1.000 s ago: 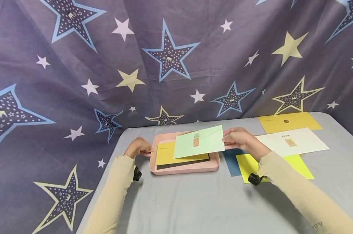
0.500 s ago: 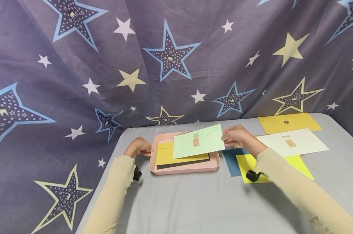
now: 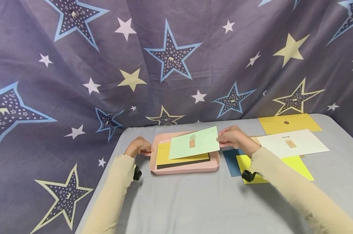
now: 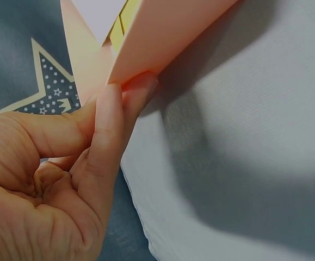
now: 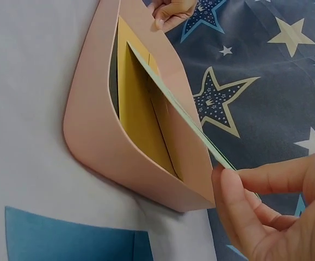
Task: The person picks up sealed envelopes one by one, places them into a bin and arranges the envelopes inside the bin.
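A shallow pink tray (image 3: 185,169) holds a mustard-yellow envelope (image 3: 163,152) lying over a black one (image 3: 182,164). My left hand (image 3: 139,147) pinches the tray's left rim between thumb and fingers, as the left wrist view shows close up. My right hand (image 3: 233,139) pinches the right edge of a mint-green envelope (image 3: 199,143) bearing a round stamp and a patterned label. The green envelope slopes over the tray, its right end raised above the rim and its left end close over the yellow envelope (image 5: 141,109) in the right wrist view.
Right of the tray lie a blue envelope (image 3: 231,162), a bright yellow one (image 3: 299,165), a white one (image 3: 296,143) and a golden one with a dark button (image 3: 290,123). A star-patterned cloth (image 3: 176,91) hangs behind the grey-covered table (image 3: 194,201).
My right hand has moved slightly left with the mint-green envelope, bringing it further over the tray. My left hand stays at the tray's rim.
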{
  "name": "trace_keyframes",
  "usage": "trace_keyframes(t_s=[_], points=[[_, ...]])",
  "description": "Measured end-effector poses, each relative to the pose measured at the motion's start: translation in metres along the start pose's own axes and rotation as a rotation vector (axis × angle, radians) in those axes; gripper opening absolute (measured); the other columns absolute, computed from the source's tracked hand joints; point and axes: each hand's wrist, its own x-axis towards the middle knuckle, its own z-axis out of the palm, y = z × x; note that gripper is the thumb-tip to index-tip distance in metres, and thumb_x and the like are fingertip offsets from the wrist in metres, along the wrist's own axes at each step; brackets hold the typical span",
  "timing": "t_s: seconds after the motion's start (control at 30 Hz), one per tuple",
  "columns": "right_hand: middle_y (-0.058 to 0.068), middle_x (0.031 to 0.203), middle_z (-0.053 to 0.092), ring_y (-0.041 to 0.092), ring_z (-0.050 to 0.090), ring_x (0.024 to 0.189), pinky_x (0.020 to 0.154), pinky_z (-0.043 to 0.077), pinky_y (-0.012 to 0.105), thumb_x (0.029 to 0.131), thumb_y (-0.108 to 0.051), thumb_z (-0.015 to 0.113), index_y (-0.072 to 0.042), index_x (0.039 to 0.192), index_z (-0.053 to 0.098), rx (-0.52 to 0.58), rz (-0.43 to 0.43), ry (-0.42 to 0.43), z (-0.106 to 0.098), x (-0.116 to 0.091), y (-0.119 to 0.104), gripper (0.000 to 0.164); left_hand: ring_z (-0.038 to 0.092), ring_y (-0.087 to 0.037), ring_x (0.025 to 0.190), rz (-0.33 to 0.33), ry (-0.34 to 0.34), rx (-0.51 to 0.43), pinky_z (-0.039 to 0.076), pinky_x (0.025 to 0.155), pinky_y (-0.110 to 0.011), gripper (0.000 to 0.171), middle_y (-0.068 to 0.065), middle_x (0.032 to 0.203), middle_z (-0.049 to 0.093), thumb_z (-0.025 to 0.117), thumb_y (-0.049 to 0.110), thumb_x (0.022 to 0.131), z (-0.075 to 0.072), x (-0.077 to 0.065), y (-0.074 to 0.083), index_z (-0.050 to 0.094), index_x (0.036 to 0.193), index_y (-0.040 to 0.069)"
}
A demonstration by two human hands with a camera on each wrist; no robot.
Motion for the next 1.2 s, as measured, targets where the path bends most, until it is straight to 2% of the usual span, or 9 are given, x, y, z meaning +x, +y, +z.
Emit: trace_keyframes(t_s=[0.37, 0.67, 0.87, 1.2], points=[[0.007, 0.08, 0.061, 0.01, 0.063, 0.066, 0.067, 0.064, 0.021, 0.091, 0.006, 0.065, 0.014, 0.116, 0.057, -0.005, -0.07, -0.003, 0.012, 0.003, -0.001, 0.028, 0.06, -0.006, 0.052, 0.064, -0.02, -0.043, 0.062, 0.059, -0.018, 0.008, -0.004, 0.078, 0.056, 0.062, -0.01, 0.087, 0.001, -0.004, -0.002, 0.062, 0.094, -0.006], [0.009, 0.081, 0.062, 0.012, 0.064, 0.065, 0.068, 0.065, 0.024, 0.09, 0.009, 0.064, 0.015, 0.113, 0.058, 0.005, -0.101, 0.002, 0.022, 0.005, 0.0, 0.025, 0.06, -0.007, 0.052, 0.037, -0.005, -0.029, 0.063, 0.06, -0.02, 0.008, -0.006, 0.082, 0.057, 0.063, -0.009, 0.088, 0.001, -0.002, -0.001, 0.061, 0.095, -0.006], [0.011, 0.079, 0.062, 0.013, 0.065, 0.064, 0.066, 0.065, 0.025, 0.088, 0.01, 0.064, 0.014, 0.105, 0.06, -0.002, -0.106, 0.019, 0.028, 0.006, -0.002, 0.018, 0.06, -0.006, 0.052, 0.034, -0.01, -0.021, 0.062, 0.059, -0.019, 0.007, -0.006, 0.081, 0.056, 0.064, -0.008, 0.087, 0.001, 0.0, -0.002, 0.061, 0.094, -0.005], [0.012, 0.081, 0.064, 0.016, 0.066, 0.065, 0.069, 0.066, 0.029, 0.086, 0.009, 0.067, 0.014, 0.105, 0.063, -0.093, -0.119, 0.096, 0.034, 0.009, -0.003, 0.02, 0.061, -0.006, 0.052, 0.036, -0.004, -0.016, 0.062, 0.059, -0.019, 0.01, -0.007, 0.085, 0.057, 0.065, -0.007, 0.087, 0.001, -0.002, -0.002, 0.061, 0.097, -0.007]])
